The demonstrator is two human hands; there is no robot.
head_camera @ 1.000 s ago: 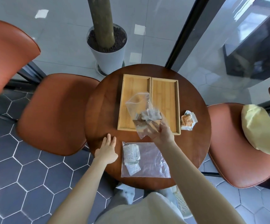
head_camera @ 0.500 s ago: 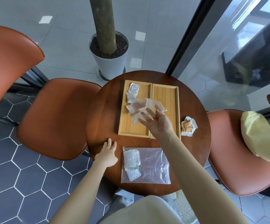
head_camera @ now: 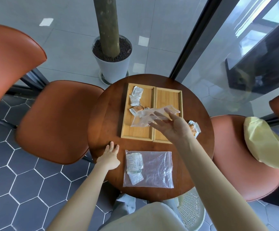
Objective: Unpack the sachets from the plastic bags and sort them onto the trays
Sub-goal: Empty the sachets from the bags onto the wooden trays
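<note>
Two wooden trays sit side by side on the round table (head_camera: 105, 114). The left tray (head_camera: 132, 132) holds white sachets (head_camera: 136, 95) and an orange-printed one (head_camera: 136, 110); the right tray (head_camera: 168, 99) holds none. My right hand (head_camera: 170, 125) hovers over the trays with fingers spread, and an emptied clear plastic bag (head_camera: 140, 120) lies loose against its fingertips. My left hand (head_camera: 109, 158) rests flat on the table's near left edge. Beside it lies a second plastic bag (head_camera: 157, 170) with several white sachets (head_camera: 133, 164) inside. An orange sachet pack (head_camera: 194, 129) lies right of the trays.
Orange chairs stand to the left (head_camera: 55, 120) and right (head_camera: 235, 157) of the table; a yellow bundle (head_camera: 265, 147) lies on the right one. A potted tree (head_camera: 112, 52) stands behind the table, a glass wall to the right. A white perforated basket (head_camera: 190, 212) sits under the near edge.
My right hand tipped the bag over the left tray, and sachets dropped out onto it. The fingers have since spread apart around the emptied bag. My left hand stayed on the table.
</note>
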